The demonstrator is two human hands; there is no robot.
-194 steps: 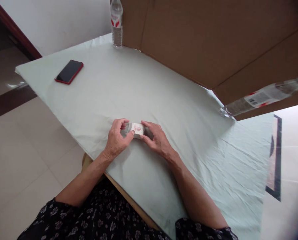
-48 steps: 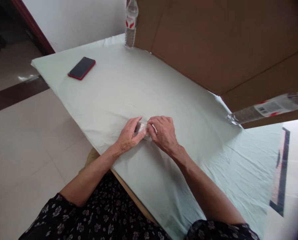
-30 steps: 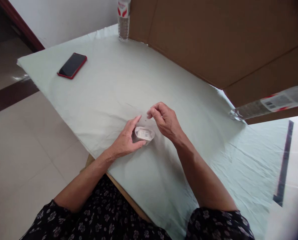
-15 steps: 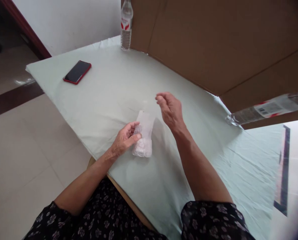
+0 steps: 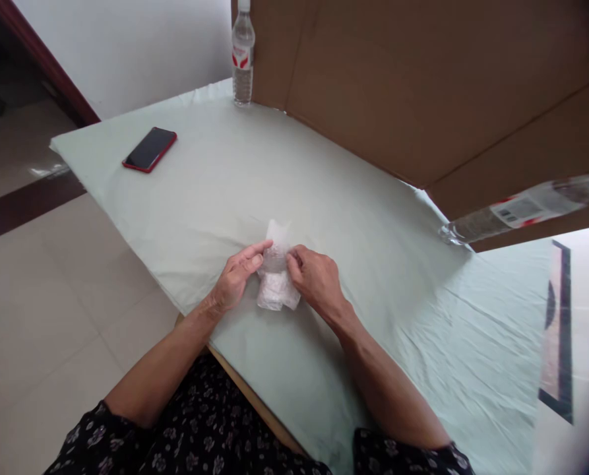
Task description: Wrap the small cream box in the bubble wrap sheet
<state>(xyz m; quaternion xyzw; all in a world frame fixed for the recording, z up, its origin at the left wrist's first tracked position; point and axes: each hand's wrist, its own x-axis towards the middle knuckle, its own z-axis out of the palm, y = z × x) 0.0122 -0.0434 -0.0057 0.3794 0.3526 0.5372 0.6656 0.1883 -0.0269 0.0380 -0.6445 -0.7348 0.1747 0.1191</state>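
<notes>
Your left hand (image 5: pixel 233 276) and right hand (image 5: pixel 312 274) meet over the near part of the bench (image 5: pixel 215 171), one on each side of a small white bundle in crinkled, partly see-through wrap (image 5: pixel 276 290). The bundle lies on the pale green cloth between your hands, its bulkier part toward you and a thinner, clearer flap of the wrap reaching away from you. Your right hand is closed narrow, thumb and curled fingers pinching the wrap at its right edge. Your left hand has its index finger stretched along the left side of the flap, with the thumb just beside that finger; whether the two grip the wrap, you cannot tell from this view. Well apart from your hands, toward the far left, a phone in a red case (image 5: pixel 150 150) lies flat with its dark screen up. Beyond it to the right, an upright clear bottle (image 5: pixel 243 66) stands beside a large brown cardboard panel (image 5: pixel 398 86), and a second clear bottle (image 5: pixel 522 206) shows at the panel's right end, near the cloth's edge.
</notes>
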